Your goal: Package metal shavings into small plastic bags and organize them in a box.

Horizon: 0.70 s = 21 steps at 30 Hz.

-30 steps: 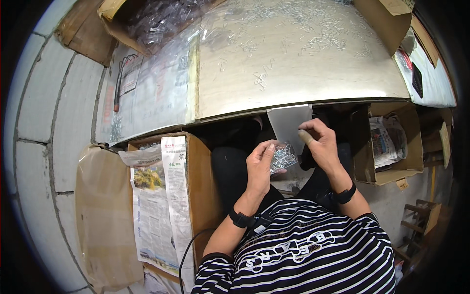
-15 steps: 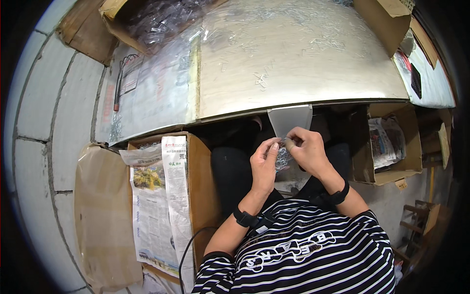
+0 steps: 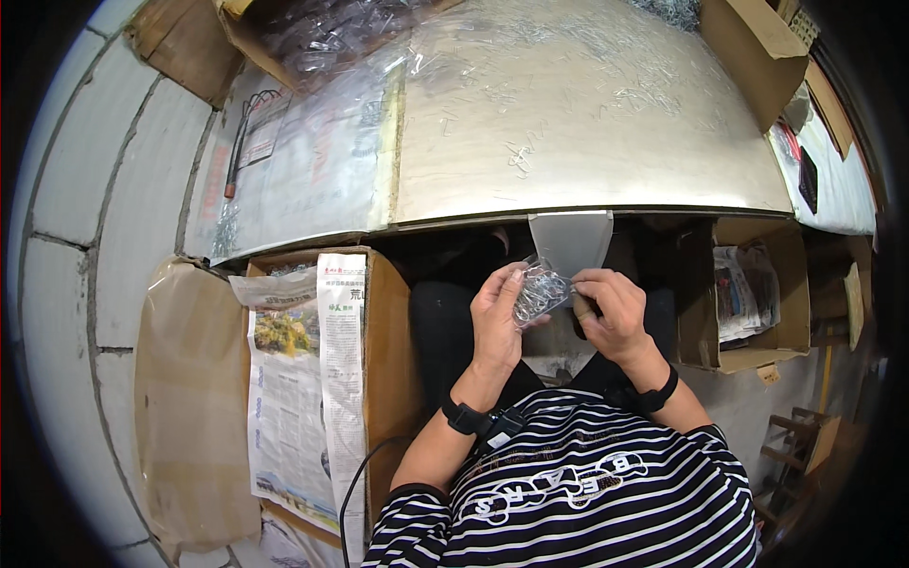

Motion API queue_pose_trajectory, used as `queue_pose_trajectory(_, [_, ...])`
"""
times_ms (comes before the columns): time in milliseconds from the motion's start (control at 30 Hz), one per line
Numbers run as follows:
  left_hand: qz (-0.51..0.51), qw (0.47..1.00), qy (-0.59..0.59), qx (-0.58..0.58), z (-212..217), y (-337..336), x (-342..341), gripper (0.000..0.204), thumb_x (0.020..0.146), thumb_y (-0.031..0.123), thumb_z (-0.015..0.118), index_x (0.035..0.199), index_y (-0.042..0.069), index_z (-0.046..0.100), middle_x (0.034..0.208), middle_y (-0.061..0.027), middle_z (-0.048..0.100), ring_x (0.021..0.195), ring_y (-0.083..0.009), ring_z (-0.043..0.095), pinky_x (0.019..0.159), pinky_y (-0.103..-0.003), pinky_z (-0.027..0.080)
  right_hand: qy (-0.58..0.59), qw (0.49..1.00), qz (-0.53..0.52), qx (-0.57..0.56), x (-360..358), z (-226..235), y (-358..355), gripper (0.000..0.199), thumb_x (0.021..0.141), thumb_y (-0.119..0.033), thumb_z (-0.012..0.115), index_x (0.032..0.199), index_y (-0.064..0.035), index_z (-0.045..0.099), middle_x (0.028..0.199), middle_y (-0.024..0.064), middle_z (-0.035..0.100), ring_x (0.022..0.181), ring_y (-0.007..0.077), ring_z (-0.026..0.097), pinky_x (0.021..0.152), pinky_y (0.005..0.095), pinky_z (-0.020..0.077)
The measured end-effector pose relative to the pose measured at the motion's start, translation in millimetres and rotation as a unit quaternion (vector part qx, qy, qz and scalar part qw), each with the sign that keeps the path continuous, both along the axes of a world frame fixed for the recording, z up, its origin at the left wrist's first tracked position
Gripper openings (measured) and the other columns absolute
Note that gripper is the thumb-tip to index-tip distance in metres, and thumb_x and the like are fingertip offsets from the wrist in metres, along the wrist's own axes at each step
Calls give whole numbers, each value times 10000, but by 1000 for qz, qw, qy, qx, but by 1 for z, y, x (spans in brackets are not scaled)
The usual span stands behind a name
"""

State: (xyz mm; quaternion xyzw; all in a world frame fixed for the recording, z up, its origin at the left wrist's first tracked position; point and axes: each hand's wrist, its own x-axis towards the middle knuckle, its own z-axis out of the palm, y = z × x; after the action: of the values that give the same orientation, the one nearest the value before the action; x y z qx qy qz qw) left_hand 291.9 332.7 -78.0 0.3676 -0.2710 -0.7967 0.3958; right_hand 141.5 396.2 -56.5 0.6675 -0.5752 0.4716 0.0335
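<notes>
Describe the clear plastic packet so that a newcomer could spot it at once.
From the striped shirt, follow the left forearm up to the left hand. It holds the clear plastic packet, full of silvery metal pieces. Unlike loose pieces on the tabletop, these lie together inside.

I log the pack as clear, glossy plastic; its wire pieces look like shiny metal. I see a smooth, satiny tabletop, matt newspaper and a dull cardboard box.

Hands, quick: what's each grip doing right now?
Left hand: closed, holding the clear bag of metal pieces.
Right hand: curled at the bag's right edge; whether pinching it, can't tell.
</notes>
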Motion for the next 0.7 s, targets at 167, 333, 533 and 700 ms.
queue_pose_trajectory(167, [26,999,-22,-28,-3,-4,8,258,948,213,510,1127,30,539,1013,-116,649,840,-188,672,543,-291,591,-5,998,-28,51,3,-1,-2,212,606,69,663,773,-21,570,849,84,619,608,234,573,537,308,456])
queue_pose_trajectory(333, [23,1000,-9,-1,5,0,2,266,924,171,557,1136,10,540,978,-89,640,797,-144,662,554,-258,586,-33,998,-30,-36,8,-4,-8,194,614,70,660,757,-22,566,819,77,607,602,239,558,540,311,447])
queue_pose_trajectory(533, [-41,999,-11,-10,1,2,-1,254,914,136,564,1133,10,539,986,-81,621,787,-136,654,572,-261,586,-50,998,-31,1,10,6,-19,193,610,68,661,747,-29,564,821,76,610,618,243,560,549,314,438])
queue_pose_trajectory(700, [26,999,-16,-10,4,-5,6,237,912,135,565,1116,15,544,973,-80,630,783,-151,660,545,-268,585,-79,995,-42,33,6,8,-11,189,644,93,660,774,-3,563,819,117,604,694,261,607,598,305,474])
